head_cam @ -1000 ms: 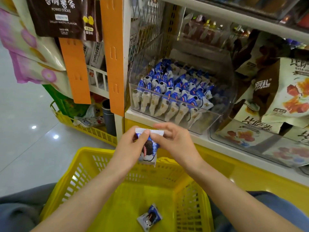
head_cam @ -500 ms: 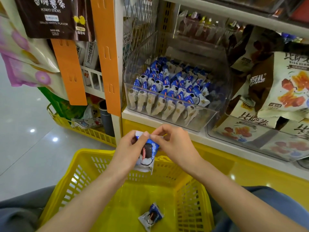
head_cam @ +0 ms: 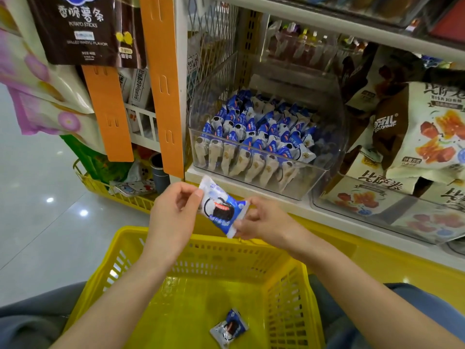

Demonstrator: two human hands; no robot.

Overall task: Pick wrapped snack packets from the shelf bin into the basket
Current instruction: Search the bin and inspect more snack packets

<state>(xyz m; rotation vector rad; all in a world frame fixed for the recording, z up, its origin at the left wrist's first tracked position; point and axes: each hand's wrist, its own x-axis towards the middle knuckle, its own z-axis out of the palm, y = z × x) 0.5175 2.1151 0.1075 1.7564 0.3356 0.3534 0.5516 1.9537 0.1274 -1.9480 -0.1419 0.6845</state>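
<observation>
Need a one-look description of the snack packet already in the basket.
Start at the yellow basket at the bottom of the view. On its floor lies one blue-and-white packet with a dark cookie picture. The held packet is pinched between the left hand and right hand above the rim; this one lies loose, untouched.

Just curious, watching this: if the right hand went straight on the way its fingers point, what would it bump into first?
Probably the left hand. The right hand points leftward and pinches one end of the snack packet; the left hand holds the other end, seemingly at similar depth.
</observation>
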